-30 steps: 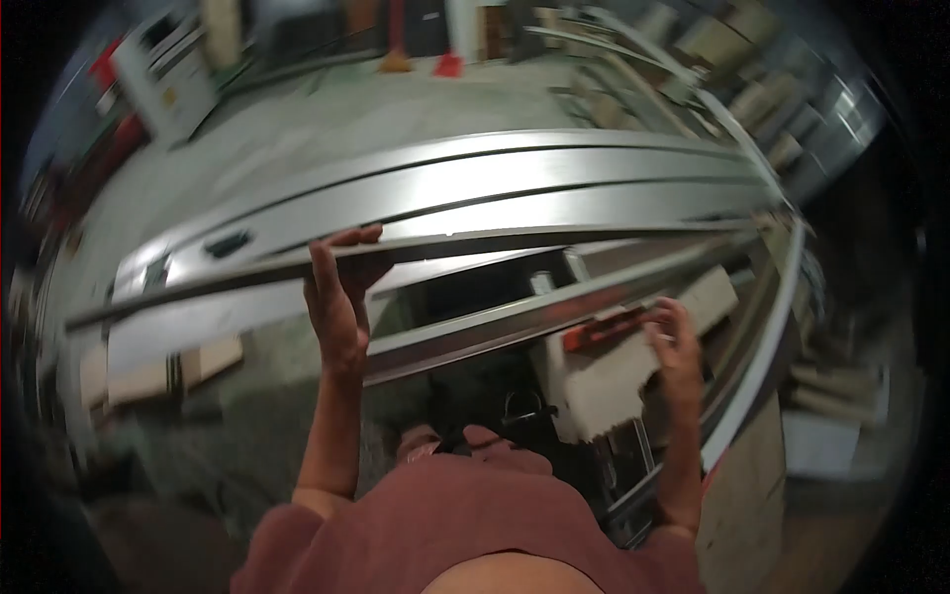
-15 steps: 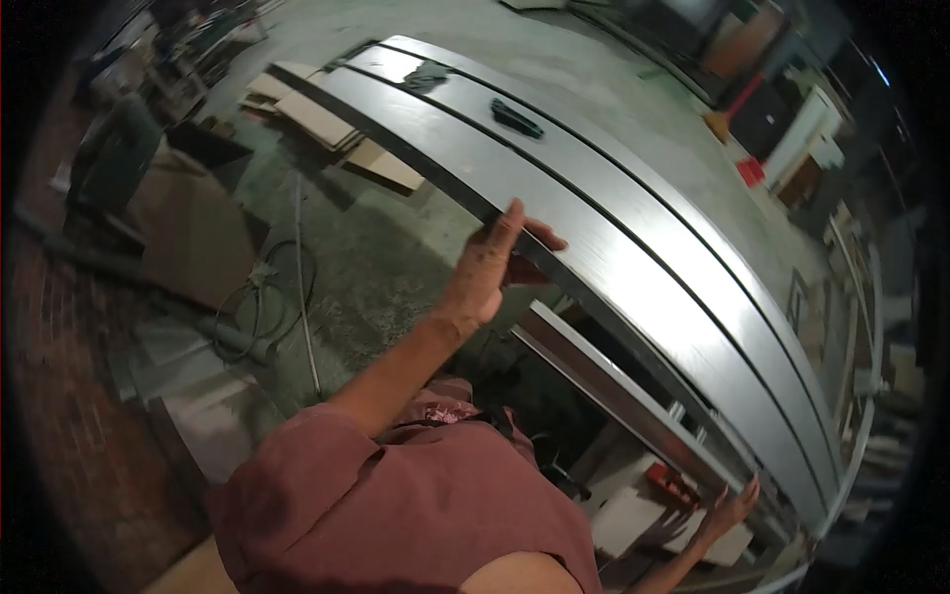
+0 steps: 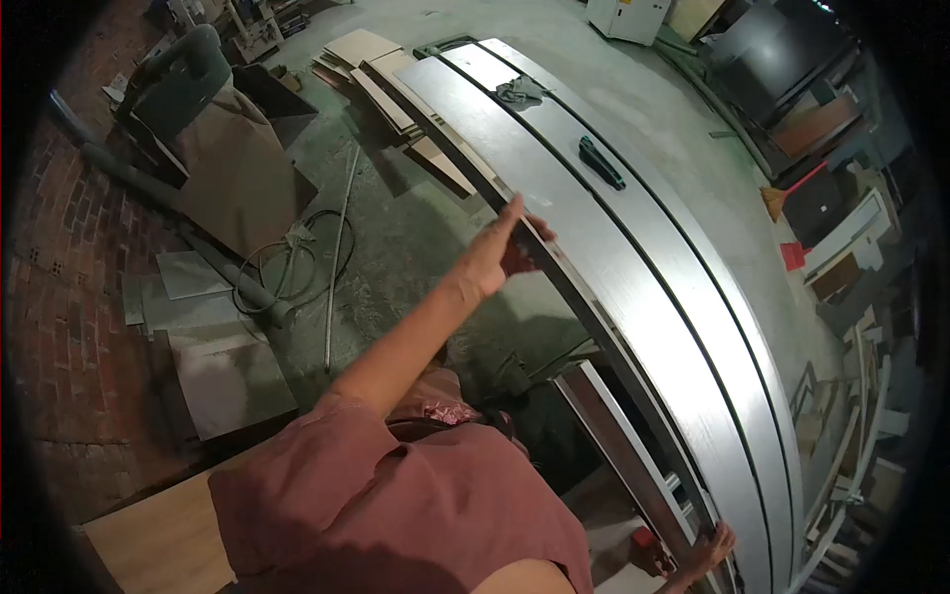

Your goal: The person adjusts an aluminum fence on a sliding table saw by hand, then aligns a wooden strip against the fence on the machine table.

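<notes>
A long, narrow metal strip (image 3: 457, 156) with a dark side runs along the near edge of a shiny metal tabletop (image 3: 633, 259). My left hand (image 3: 498, 249) is closed around this strip partway along, thumb upward and fingers over the far side. Farther down, at the lower right, my right hand (image 3: 711, 550) has its fingers curled over the same edge; part of its grip is hidden. A dark green tool-like object (image 3: 602, 163) and a crumpled grey cloth (image 3: 521, 92) lie on the tabletop, which has two dark lengthwise grooves.
Below the tabletop is a metal rail (image 3: 623, 441), with a red object (image 3: 648, 550) near its lower end. Wooden boards (image 3: 381, 84) are stacked beyond the strip. A thin pole (image 3: 341, 257) and a coiled cable (image 3: 259, 282) lie on the floor at left. A brick wall (image 3: 69, 366) stands farther left.
The view has turned, so the tabletop appears steeper. The strip's far end now sits closer to the tabletop. My left hand keeps its hold; my right hand's fingers curl farther over the edge.
</notes>
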A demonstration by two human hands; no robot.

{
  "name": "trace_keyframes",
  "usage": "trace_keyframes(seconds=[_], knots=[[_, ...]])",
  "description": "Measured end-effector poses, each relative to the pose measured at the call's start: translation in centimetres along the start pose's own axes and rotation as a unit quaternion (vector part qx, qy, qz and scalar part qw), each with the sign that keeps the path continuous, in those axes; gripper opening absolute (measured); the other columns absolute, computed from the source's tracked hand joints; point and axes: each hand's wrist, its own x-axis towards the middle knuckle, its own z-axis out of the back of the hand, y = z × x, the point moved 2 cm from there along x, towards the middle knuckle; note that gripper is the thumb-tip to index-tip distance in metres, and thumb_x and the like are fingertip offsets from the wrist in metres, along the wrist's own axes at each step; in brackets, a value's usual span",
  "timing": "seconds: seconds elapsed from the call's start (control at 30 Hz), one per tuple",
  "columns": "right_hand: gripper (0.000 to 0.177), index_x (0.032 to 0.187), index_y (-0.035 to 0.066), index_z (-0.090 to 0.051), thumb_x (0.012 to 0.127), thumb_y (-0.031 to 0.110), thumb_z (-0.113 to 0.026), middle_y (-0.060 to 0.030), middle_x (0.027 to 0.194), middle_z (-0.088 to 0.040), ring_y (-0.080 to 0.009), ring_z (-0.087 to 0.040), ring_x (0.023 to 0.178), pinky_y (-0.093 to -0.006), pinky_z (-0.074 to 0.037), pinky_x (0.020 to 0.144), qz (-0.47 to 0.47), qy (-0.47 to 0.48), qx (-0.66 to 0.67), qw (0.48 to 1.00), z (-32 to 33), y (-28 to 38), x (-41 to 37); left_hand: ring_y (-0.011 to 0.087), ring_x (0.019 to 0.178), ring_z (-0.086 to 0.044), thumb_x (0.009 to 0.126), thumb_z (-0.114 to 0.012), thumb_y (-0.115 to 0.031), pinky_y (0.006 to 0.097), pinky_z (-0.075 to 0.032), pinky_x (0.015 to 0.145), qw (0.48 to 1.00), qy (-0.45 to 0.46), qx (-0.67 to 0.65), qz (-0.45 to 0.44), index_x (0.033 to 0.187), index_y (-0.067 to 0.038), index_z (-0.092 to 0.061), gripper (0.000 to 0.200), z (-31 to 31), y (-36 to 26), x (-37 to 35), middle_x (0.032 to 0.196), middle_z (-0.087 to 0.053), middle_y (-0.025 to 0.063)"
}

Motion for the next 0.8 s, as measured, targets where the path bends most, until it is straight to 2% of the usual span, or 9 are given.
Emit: trace_keyframes(seconds=[0.13,0.23,0.3,0.37,0.4,0.43,0.57,0.73,0.8], knots=[[0.042,0.1,0.004,-0.05,0.062,-0.007,-0.065,-0.0146,0.091,-0.051,-0.0332,-0.05,0.089,-0.0441,-0.04,0.079,0.036,-0.063,0.047,0.996,1.3,8.6,2.7,0.0243,0.091,-0.059,0.079,-0.047,-0.062,0.0372,-0.051,0.077,0.993,0.021,-0.116,-0.029,0.105,-0.004,-0.054,0.064,5.7,-4.5,3.8,0.096,-0.06,0.0092],[0.041,0.096,0.004,-0.054,0.058,-0.002,-0.071,-0.0139,0.09,-0.051,-0.0341,-0.049,0.09,-0.0448,-0.038,0.082,0.031,-0.081,0.061,0.994,5.8,23.3,8.7,0.0245,0.097,-0.055,0.074,-0.042,-0.071,0.0374,-0.044,0.085,0.996,-0.003,-0.089,-0.017,0.123,-0.003,-0.039,0.084,9.5,-7.2,6.2,0.109,-0.055,0.0083],[0.04,0.098,0.011,-0.062,0.059,0.013,-0.073,-0.0059,0.091,-0.057,-0.0256,-0.053,0.088,-0.0436,-0.037,0.09,0.069,-0.145,0.038,0.986,5.7,27.9,11.3,0.0247,0.097,-0.055,0.074,-0.045,-0.07,0.0408,-0.041,0.09,0.987,0.01,-0.157,0.041,0.112,-0.004,-0.05,0.077,9.2,-7.0,5.7,0.107,-0.057,0.0094],[0.042,0.097,0.013,-0.061,0.058,0.018,-0.074,-0.0059,0.091,-0.056,-0.0252,-0.053,0.088,-0.0451,-0.034,0.091,0.046,-0.127,0.042,0.99,6.9,34.3,14.2,0.0257,0.101,-0.051,0.073,-0.049,-0.068,0.0426,-0.04,0.093,0.951,0.135,-0.246,0.13,0.09,-0.004,-0.056,0.066,11.8,-5.6,6.6,0.1,-0.057,0.0114],[0.046,0.097,0.014,-0.06,0.054,0.018,-0.077,-0.0058,0.091,-0.056,-0.024,-0.053,0.088,-0.0441,-0.034,0.092,0.051,-0.174,0.055,0.982,6.7,36.7,15.5,0.0286,0.102,-0.048,0.072,-0.053,-0.065,0.0447,-0.039,0.094,0.955,0.075,-0.236,0.164,0.073,-0.004,-0.053,0.061,10.2,-6.6,6.1,0.084,-0.055,0.0113],[0.045,0.091,0.014,-0.059,0.051,0.018,-0.079,-0.0055,0.09,-0.055,-0.0223,-0.053,0.087,-0.0419,-0.033,0.09,0.036,-0.167,0.057,0.984,7.1,39.2,16.7,0.0307,0.101,-0.046,0.071,-0.058,-0.063,0.0454,-0.038,0.097,0.96,0.076,-0.207,0.175,0.072,-0.003,-0.051,0.06,9.4,-7.1,6.2,0.075,-0.05,0.0097],[0.05,0.092,0.012,-0.056,0.05,0.017,-0.08,-0.0041,0.091,-0.055,-0.0205,-0.054,0.088,-0.0363,-0.033,0.091,0.028,-0.202,0.082,0.975,7.9,47.3,20.1,0.0323,0.109,-0.045,0.07,-0.062,-0.058,0.0467,-0.04,0.096,0.933,0.119,-0.264,0.216,0.086,-0.002,-0.052,0.059,10.7,-9.4,8.2,0.093,-0.052,0.0122],[0.064,0.108,0.015,-0.048,0.053,0.019,-0.081,-0.0018,0.09,-0.056,-0.0183,-0.055,0.089,-0.0348,-0.033,0.089,0.029,-0.159,0.16,0.974,6.1,52.8,21.3,0.0381,0.117,-0.042,0.084,-0.054,-0.04,0.0479,-0.039,0.098,0.945,0.095,-0.264,0.171,0.111,0.003,-0.045,0.052,12.8,-11.4,10.3,0.118,-0.051,0.0166],[0.075,0.119,0.015,-0.043,0.055,0.023,-0.08,-0.0017,0.097,-0.055,-0.0177,-0.054,0.093,-0.0368,-0.031,0.094,0.032,-0.136,0.164,0.977,5.4,53.3,21.2,0.038,0.112,-0.046,0.088,-0.05,-0.036,0.0494,-0.039,0.097,0.939,0.103,-0.281,0.167,0.107,0.003,-0.047,0.044,13.6,-11.8,10.7,0.114,-0.053,0.0161]])
